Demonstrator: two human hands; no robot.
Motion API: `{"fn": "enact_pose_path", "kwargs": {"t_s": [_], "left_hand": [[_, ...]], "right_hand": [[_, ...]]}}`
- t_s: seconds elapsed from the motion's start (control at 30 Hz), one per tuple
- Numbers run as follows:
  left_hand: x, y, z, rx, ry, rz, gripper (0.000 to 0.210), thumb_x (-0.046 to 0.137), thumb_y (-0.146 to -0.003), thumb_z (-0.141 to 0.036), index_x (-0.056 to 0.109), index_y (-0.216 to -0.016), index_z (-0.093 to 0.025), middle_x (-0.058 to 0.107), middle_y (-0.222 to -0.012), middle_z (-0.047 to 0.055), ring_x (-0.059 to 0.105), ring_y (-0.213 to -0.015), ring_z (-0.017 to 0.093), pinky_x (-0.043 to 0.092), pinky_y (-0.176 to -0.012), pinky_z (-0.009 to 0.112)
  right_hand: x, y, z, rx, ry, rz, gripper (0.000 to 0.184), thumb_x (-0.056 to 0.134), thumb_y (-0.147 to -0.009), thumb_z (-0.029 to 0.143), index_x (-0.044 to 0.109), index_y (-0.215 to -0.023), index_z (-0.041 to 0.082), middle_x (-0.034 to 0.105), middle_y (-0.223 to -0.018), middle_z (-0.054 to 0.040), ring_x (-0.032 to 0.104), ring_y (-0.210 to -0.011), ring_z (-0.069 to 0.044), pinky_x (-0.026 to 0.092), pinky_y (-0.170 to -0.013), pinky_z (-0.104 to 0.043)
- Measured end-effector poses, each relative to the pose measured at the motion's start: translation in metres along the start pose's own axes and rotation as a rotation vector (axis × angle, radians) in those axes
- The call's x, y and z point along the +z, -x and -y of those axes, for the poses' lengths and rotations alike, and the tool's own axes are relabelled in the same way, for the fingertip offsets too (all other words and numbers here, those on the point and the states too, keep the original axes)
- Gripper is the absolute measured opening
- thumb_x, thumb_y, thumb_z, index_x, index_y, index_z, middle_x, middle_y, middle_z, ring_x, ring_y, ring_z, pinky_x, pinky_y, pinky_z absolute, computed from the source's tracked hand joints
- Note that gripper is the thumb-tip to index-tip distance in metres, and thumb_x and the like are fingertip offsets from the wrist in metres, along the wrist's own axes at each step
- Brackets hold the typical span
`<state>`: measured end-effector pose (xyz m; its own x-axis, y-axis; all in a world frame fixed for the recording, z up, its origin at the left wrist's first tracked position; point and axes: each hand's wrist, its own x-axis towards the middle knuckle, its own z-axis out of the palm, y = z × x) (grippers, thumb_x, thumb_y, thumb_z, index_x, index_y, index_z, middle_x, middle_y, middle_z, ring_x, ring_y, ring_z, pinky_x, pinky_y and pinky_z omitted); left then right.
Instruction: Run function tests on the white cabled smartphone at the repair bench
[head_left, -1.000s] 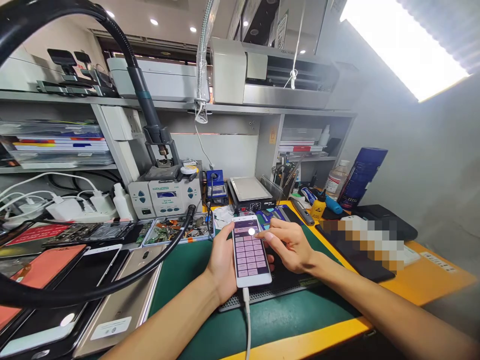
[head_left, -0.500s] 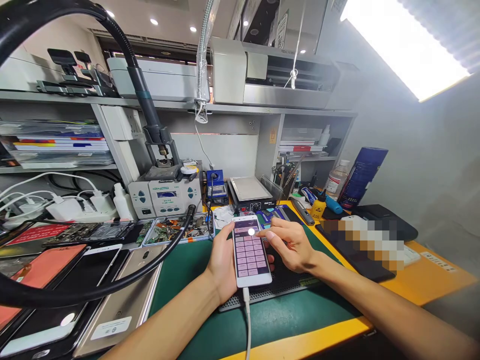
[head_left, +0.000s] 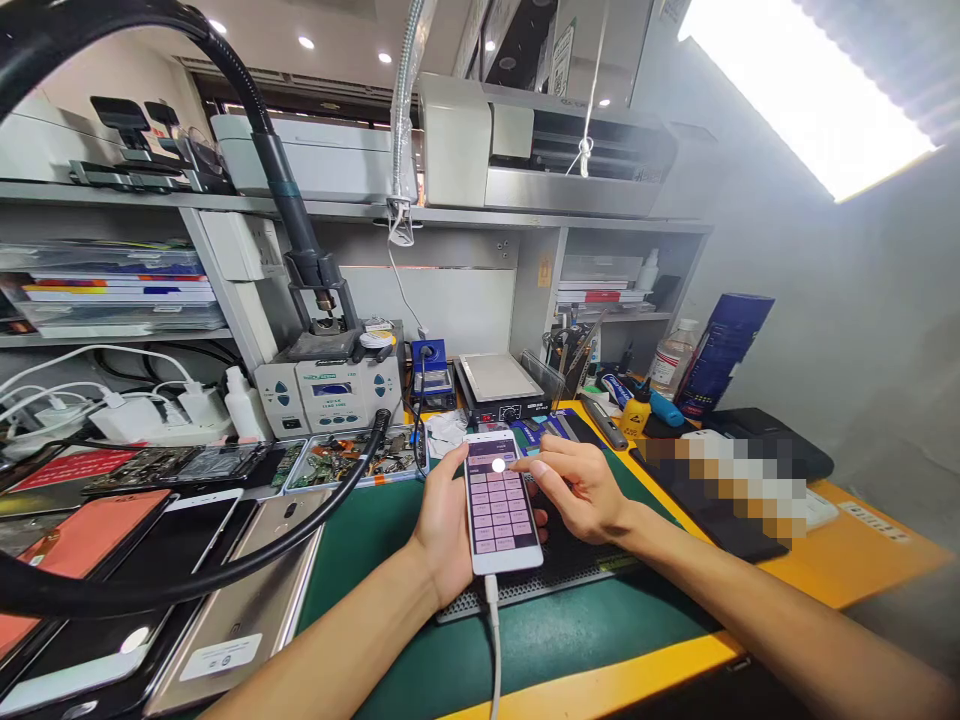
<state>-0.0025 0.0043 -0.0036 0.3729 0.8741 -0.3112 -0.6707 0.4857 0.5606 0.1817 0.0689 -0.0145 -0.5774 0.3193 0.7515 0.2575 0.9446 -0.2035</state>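
A white smartphone (head_left: 505,510) rests in my left hand (head_left: 442,520), tilted up with its lit screen toward me. The thumb lies along its left edge, and fingertips show at its right edge. On the screen is a grid of pale pink buttons, with a bright round spot above it. A white charging cable (head_left: 495,640) is plugged into the phone's bottom end. My right hand (head_left: 574,490) holds nothing: its index finger is stretched out to the upper right of the screen, the other fingers curled. Whether the fingertip touches the glass I cannot tell.
Several phones, one of them gold (head_left: 247,600), lie at the left beneath a looping black hose (head_left: 225,585). Behind stand a hot-air station (head_left: 330,395), a tray of circuit boards (head_left: 315,465) and a flat heating plate (head_left: 499,385). A yellow bottle (head_left: 636,415) stands right.
Both hands and the phone keep almost the same place. The right index finger stays at the upper part of the screen; the view has shifted very slightly.
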Motion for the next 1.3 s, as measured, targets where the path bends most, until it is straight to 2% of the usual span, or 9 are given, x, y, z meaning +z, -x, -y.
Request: {"fn": "enact_pose_path", "kwargs": {"t_s": [0.37, 0.6, 0.87, 1.07, 1.3], "left_hand": [[0.0021, 0.0011, 0.0000, 0.012, 0.012, -0.016, 0.061, 0.036, -0.101, -0.054, 0.071, -0.119, -0.008, 0.076, -0.098, 0.019, 0.074, -0.086, 0.032, 0.057, -0.086, 0.048], [-0.0020, -0.0009, 0.0004, -0.001, -0.008, -0.014, 0.064, 0.038, -0.100, -0.058, 0.071, -0.119, -0.005, 0.076, -0.096, 0.020, 0.074, -0.083, 0.033, 0.057, -0.083, 0.049], [0.0003, 0.0003, -0.0004, 0.005, -0.007, 0.001, 0.062, 0.039, -0.099, -0.057, 0.072, -0.112, -0.006, 0.075, -0.093, 0.016, 0.072, -0.072, 0.030, 0.058, -0.077, 0.046], [-0.0006, 0.0004, 0.0001, 0.006, -0.014, -0.017, 0.061, 0.040, -0.099, -0.057, 0.071, -0.111, -0.006, 0.075, -0.095, 0.018, 0.074, -0.078, 0.032, 0.058, -0.080, 0.048], [-0.0014, -0.0009, 0.0005, 0.010, -0.003, -0.007, 0.060, 0.040, -0.100, -0.055, 0.070, -0.121, -0.008, 0.076, -0.098, 0.019, 0.074, -0.084, 0.032, 0.058, -0.085, 0.048]], "right_hand": [[-0.0008, -0.0023, 0.0024, -0.014, 0.019, -0.003, 0.035, 0.044, -0.103, 0.019, 0.075, -0.088, 0.012, 0.050, -0.060, -0.0006, 0.046, -0.056, -0.013, 0.034, -0.054, -0.028], [-0.0007, -0.0025, 0.0029, -0.007, 0.018, -0.005, 0.035, 0.043, -0.103, 0.020, 0.074, -0.087, 0.013, 0.053, -0.060, -0.0009, 0.047, -0.056, -0.013, 0.035, -0.054, -0.027], [-0.0010, -0.0027, 0.0030, -0.005, 0.013, 0.006, 0.035, 0.043, -0.103, 0.019, 0.073, -0.086, 0.013, 0.056, -0.060, -0.0016, 0.048, -0.056, -0.013, 0.035, -0.054, -0.028], [-0.0013, -0.0036, 0.0039, -0.012, 0.016, 0.004, 0.035, 0.044, -0.103, 0.019, 0.073, -0.084, 0.013, 0.055, -0.059, -0.0014, 0.048, -0.055, -0.013, 0.035, -0.054, -0.027], [-0.0018, -0.0042, 0.0049, -0.010, 0.013, 0.001, 0.035, 0.044, -0.103, 0.020, 0.072, -0.085, 0.014, 0.057, -0.059, -0.0015, 0.049, -0.054, -0.013, 0.035, -0.054, -0.027]]}}
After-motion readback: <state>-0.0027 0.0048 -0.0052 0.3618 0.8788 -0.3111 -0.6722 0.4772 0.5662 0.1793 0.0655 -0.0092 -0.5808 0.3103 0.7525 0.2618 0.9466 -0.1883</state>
